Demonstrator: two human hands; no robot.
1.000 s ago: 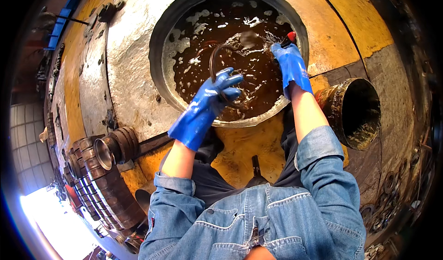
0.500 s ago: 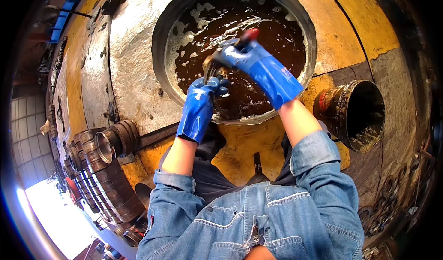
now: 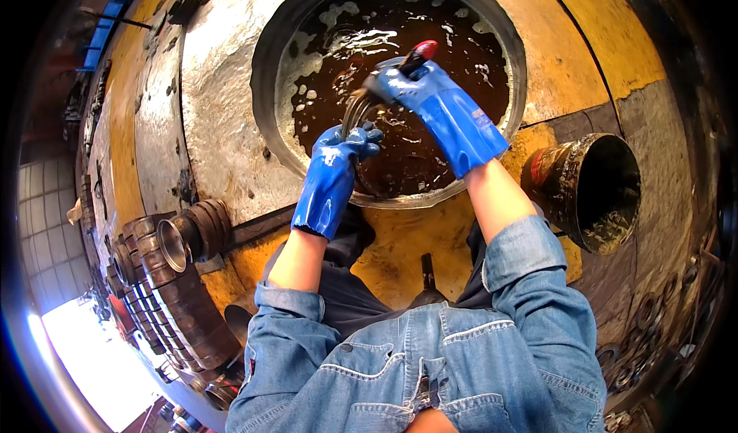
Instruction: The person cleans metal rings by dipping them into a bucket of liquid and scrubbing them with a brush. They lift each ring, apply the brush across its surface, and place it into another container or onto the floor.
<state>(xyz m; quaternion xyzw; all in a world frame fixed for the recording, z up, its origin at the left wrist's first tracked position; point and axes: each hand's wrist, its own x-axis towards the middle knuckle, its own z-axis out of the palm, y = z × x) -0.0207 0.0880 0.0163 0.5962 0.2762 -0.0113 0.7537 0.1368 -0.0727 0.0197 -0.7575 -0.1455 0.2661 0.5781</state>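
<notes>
My left hand [image 3: 330, 160], in a wet blue rubber glove, is closed round the near side of a grooved metal ring [image 3: 355, 114] held up over dark brown liquid [image 3: 430, 133]. In my right hand [image 3: 415, 91], gloved the same way, is a tool with a black-and-red handle [image 3: 423, 50], its red end pointing up and away. The fingers of that hand are against the ring's upper edge, and the tool's working end is hidden and blurred there. Foam floats on the liquid, which fills a wide round dark tub [image 3: 265, 87].
A grimy open bucket [image 3: 550, 187] lies tilted to the right of my right forearm. Stacks of dark metal rings [image 3: 207, 229] stand at the left. More rings [image 3: 649, 310] lie at the far right. Worn metal sheets [image 3: 223, 71] surround the tub.
My right hand and the tool have shifted slightly right and away, and the red handle end points higher. The left hand stays nearly in place on the ring.
</notes>
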